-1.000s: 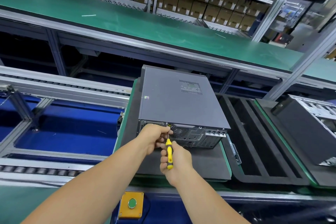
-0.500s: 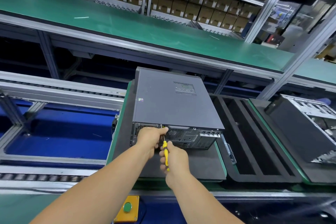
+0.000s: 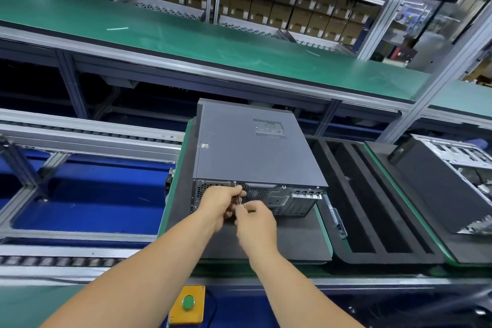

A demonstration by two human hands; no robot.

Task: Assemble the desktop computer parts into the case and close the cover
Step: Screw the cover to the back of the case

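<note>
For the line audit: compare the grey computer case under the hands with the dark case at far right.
The closed grey computer case lies flat with its cover on; the dark case at far right is tilted, its bare metal frame exposed. The grey one is centred on its dark foam pad; the other is cut by the frame edge. Both sit on green-edged pallets.

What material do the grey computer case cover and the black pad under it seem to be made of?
The grey computer case cover looks like painted sheet metal: flat, matte, with a punched vent grid. The black pad under it seems to be foam or rubber, dull and without shine; I cannot tell which.
</note>
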